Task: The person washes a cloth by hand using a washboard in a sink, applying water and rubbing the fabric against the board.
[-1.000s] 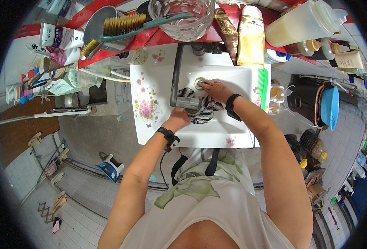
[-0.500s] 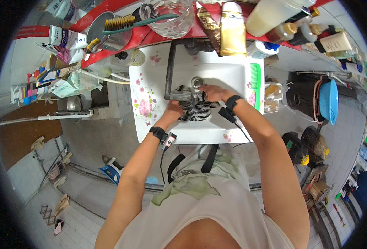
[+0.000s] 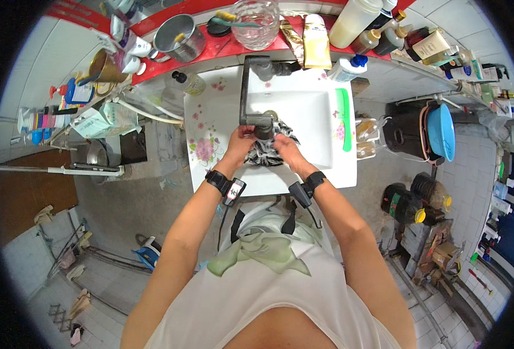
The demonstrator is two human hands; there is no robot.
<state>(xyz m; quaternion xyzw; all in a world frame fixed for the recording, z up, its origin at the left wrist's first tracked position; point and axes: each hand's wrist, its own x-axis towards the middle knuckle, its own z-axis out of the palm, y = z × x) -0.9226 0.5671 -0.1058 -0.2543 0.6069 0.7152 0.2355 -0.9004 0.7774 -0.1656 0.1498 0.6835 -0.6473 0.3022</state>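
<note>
A black-and-white patterned cloth [image 3: 267,152] is bunched in a white flower-printed sink [image 3: 321,110], right under the mouth of a dark tap [image 3: 246,87]. My left hand [image 3: 239,141] grips the cloth's left side. My right hand [image 3: 285,149] grips its right side. Both hands press close together over the basin, and the cloth's middle is partly hidden by my fingers. Each wrist carries a black strapped device.
A red shelf [image 3: 210,46] behind the sink holds a metal pot [image 3: 178,36], a glass bowl [image 3: 255,23], bottles and tubes. A green comb [image 3: 344,116] lies on the sink's right rim. A blue basin [image 3: 441,131] and dark jugs [image 3: 408,200] stand right.
My right hand came off the tap area and down onto the cloth. Both hands now hold the cloth together under the tap. The view has shifted, with the sink lower in the picture.
</note>
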